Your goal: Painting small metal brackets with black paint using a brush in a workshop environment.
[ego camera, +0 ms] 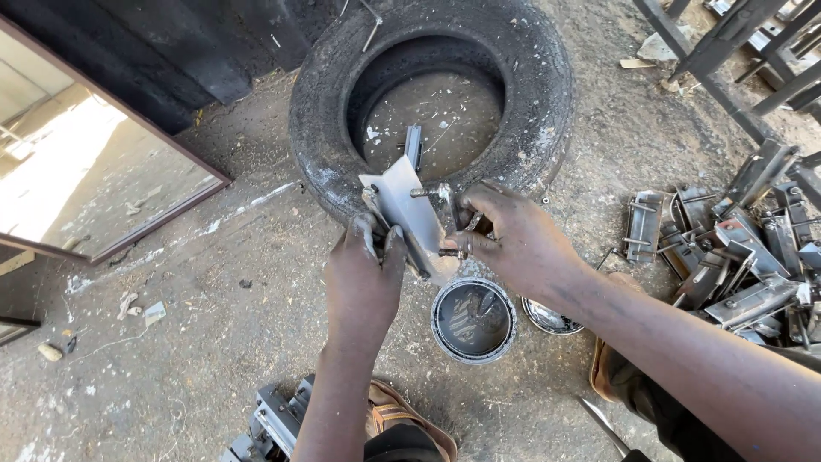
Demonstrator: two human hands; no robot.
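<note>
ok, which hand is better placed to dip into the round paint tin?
Right, probably. The right hand pinches the grey metal bracket at its bolts, directly above the round paint tin; the left hand grips the bracket's lower edge, farther off.

Single view only, head-worn camera, looking steeply down and slightly forward at the ground in front of the person. Close range: both forearms enter from the bottom edge, left hand and right hand sit near frame centre, holding a metal bracket. Old tyre lying flat fills the top centre, so the lens faces that way. Paint tin sits just below the hands. Pile of metal brackets at the right edge, framed glass panel at the left edge. No second view, so nothing shared.
</note>
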